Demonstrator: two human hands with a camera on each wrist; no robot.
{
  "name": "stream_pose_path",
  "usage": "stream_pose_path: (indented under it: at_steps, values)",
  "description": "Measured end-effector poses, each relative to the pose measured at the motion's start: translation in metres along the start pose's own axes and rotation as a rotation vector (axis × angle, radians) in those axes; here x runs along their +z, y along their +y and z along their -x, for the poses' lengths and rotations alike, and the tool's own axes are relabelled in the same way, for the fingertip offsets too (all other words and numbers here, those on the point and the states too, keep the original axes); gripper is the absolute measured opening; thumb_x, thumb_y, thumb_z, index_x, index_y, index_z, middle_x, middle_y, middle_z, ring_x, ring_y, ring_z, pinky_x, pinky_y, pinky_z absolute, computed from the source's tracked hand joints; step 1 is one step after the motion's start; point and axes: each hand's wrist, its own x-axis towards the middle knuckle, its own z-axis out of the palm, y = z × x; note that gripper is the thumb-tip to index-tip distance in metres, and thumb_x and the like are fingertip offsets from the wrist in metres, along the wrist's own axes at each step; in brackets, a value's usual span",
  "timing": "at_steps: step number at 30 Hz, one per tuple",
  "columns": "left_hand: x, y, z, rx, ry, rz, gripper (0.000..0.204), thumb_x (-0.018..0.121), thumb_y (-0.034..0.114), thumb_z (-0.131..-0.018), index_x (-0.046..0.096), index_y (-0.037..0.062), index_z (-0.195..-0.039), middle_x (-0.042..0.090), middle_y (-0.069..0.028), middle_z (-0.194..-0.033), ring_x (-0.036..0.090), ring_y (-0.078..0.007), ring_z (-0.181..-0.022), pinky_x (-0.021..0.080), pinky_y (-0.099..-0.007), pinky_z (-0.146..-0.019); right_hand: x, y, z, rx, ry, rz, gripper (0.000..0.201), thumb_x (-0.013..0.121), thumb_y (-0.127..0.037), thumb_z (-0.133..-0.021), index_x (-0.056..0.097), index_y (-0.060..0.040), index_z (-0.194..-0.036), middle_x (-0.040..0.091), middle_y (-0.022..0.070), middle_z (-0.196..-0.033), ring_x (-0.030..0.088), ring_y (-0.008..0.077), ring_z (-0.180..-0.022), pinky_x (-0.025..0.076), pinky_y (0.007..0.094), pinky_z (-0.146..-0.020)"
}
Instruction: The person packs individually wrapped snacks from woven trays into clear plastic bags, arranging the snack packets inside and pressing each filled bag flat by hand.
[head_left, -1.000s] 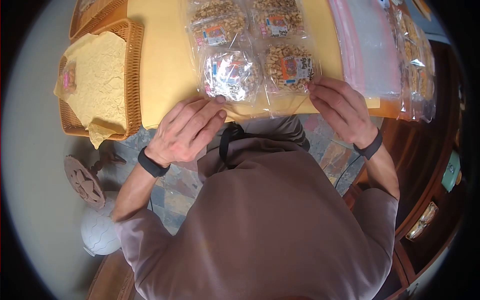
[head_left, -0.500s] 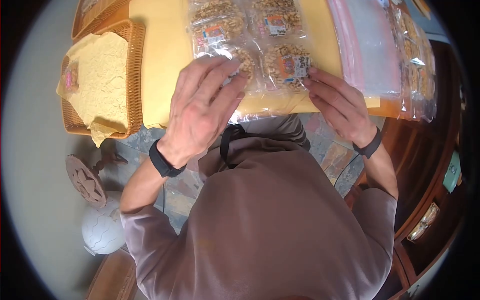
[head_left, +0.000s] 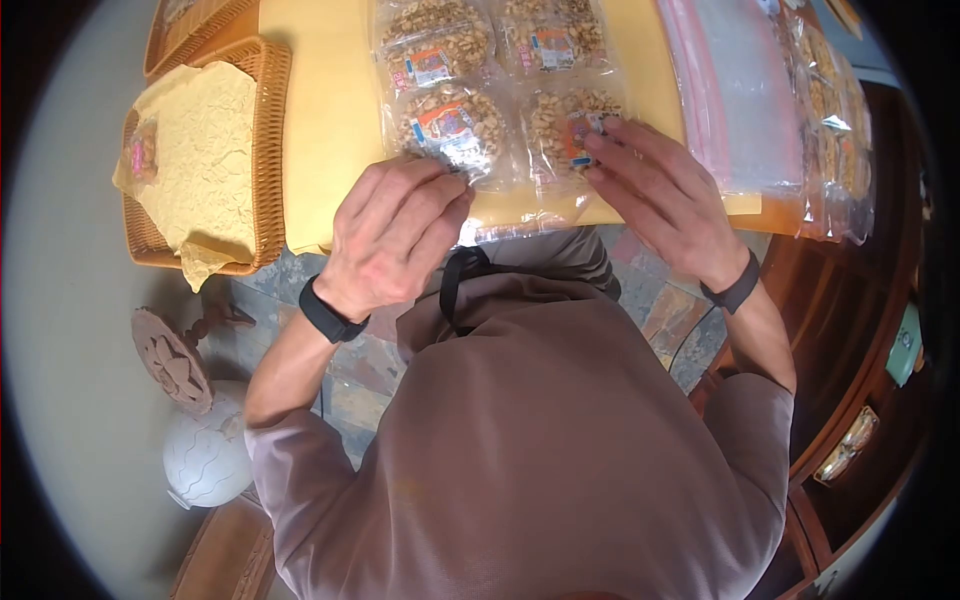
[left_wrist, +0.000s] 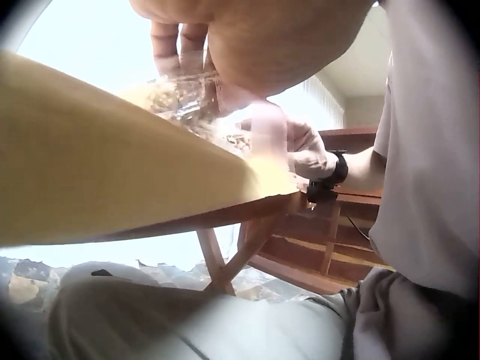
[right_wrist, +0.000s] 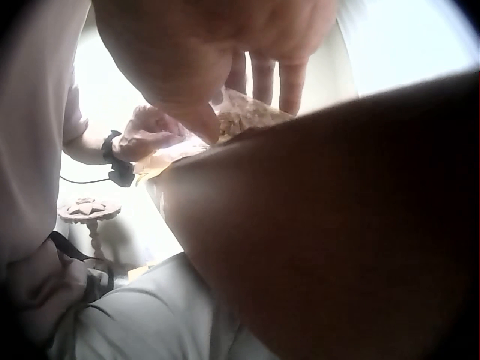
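Four clear packets [head_left: 447,55] of lumpy, nut-like pieces, each labelled, lie in two rows on a yellow sheet [head_left: 330,130] over the worktop [head_left: 785,218]. A wicker basket [head_left: 271,150], lined with crumpled yellow paper [head_left: 205,140], holds one small pink-labelled pack [head_left: 142,150]. The near-left packet [head_left: 480,122] sits just beyond the left hand [head_left: 395,228], whose bent fingers touch its lower edge — whether they pinch it, I cannot tell. The right hand [head_left: 668,208], loosely open with fingers nearly straight, touches the near-right packet [head_left: 555,108] at its label — both wrists are angled inward.
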Motion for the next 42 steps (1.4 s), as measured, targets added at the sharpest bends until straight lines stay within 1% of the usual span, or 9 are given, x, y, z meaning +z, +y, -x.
stream_pose_path:
  at_steps: [4,6,7,9,11,17,29,35,42]
  values:
    - [-0.002,0.0,0.003,-0.042,0.019,-0.036,0.04,0.085,0.005,-0.072,0.068,0.0007,-0.108,0.066,-0.0143,-0.121,0.067,-0.0321,-0.103,0.057,-0.0406,-0.083,-0.005,-0.004,0.0,0.147,-0.022,-0.033,0.048,0.08,-0.009,-0.077,0.067,-0.0018,-0.123,0.058,0.0204,-0.141,0.058,0.0354,-0.13,0.055,0.0459,-0.103]
    - [-0.014,0.009,-0.001,-0.373,-0.028,-0.139,0.055,0.087,0.006,-0.074,0.065,0.0015,-0.124,0.052,-0.0176,-0.142,0.066,-0.0314,-0.109,0.057,-0.0416,-0.089,-0.006,-0.01,-0.001,0.287,-0.016,-0.099,0.054,0.083,-0.011,-0.076,0.066,-0.0023,-0.127,0.054,0.0214,-0.147,0.057,0.0362,-0.131,0.054,0.0462,-0.105]
    - [-0.015,0.013,0.001,-0.373,-0.029,-0.137,0.055,0.087,0.006,-0.074,0.065,0.0015,-0.124,0.052,-0.0176,-0.142,0.066,-0.0314,-0.109,0.057,-0.0416,-0.089,-0.003,-0.013,0.001,0.435,0.039,-0.163,0.061,0.085,-0.011,-0.075,0.064,-0.0026,-0.132,0.05,0.0217,-0.151,0.055,0.0363,-0.133,0.053,0.0461,-0.106]
    - [-0.015,0.021,0.005,-0.718,-0.122,0.185,0.062,0.085,0.005,-0.077,0.062,0.0027,-0.135,0.042,-0.0205,-0.151,0.066,-0.03,-0.11,0.058,-0.0422,-0.094,0.002,-0.017,0.001,0.583,0.093,-0.227,0.067,0.087,-0.01,-0.075,0.062,-0.003,-0.137,0.046,0.022,-0.155,0.053,0.0364,-0.136,0.051,0.0461,-0.108]
    - [-0.008,0.022,0.01,-0.702,-0.114,0.2,0.062,0.082,0.0,-0.078,0.062,0.0051,-0.137,0.045,-0.0193,-0.149,0.067,-0.0267,-0.109,0.059,-0.0399,-0.094,0.008,-0.021,-0.003,0.75,0.127,-0.501,0.062,0.084,-0.004,-0.078,0.063,-0.0029,-0.137,0.044,0.0219,-0.157,0.055,0.0346,-0.135,0.057,0.0408,-0.1]
    - [0.003,0.025,0.007,-0.686,0.008,0.197,0.058,0.08,-0.009,-0.074,0.07,0.0084,-0.129,0.051,-0.0144,-0.143,0.068,-0.0199,-0.094,0.061,-0.0329,-0.076,0.013,-0.031,-0.012,0.749,0.155,-0.411,0.048,0.077,0.003,-0.082,0.069,-0.0033,-0.129,0.043,0.0228,-0.158,0.071,0.0258,-0.111,0.064,0.03,-0.078]
    - [-0.005,0.024,0.013,-0.531,0.015,0.225,0.049,0.073,-0.01,-0.075,0.073,0.002,-0.123,0.056,-0.0138,-0.118,0.064,-0.0189,-0.09,0.056,-0.0282,-0.071,0.02,-0.025,0.003,0.622,0.185,-0.268,0.055,0.057,0.019,-0.076,0.076,-0.0064,-0.121,0.053,0.0209,-0.152,0.072,0.0284,-0.108,0.06,0.031,-0.079]
    - [0.005,0.027,0.021,-0.573,0.087,0.285,0.021,0.072,-0.013,-0.08,0.072,-0.0009,-0.098,0.062,-0.0111,-0.089,0.065,-0.0181,-0.074,0.054,-0.028,-0.06,0.02,-0.024,0.005,0.601,0.179,-0.311,0.048,0.058,0.02,-0.078,0.077,-0.0039,-0.116,0.057,0.0211,-0.148,0.073,0.0258,-0.104,0.06,0.0304,-0.081]
    - [0.008,0.026,0.022,-0.536,0.036,0.291,0.013,0.073,-0.012,-0.081,0.068,-0.0019,-0.088,0.064,-0.0105,-0.089,0.066,-0.0173,-0.071,0.055,-0.0281,-0.059,0.022,-0.023,0.007,0.555,0.244,-0.242,0.031,0.065,0.015,-0.082,0.076,0.0027,-0.108,0.066,0.0208,-0.137,0.075,0.0251,-0.098,0.06,0.0302,-0.077]
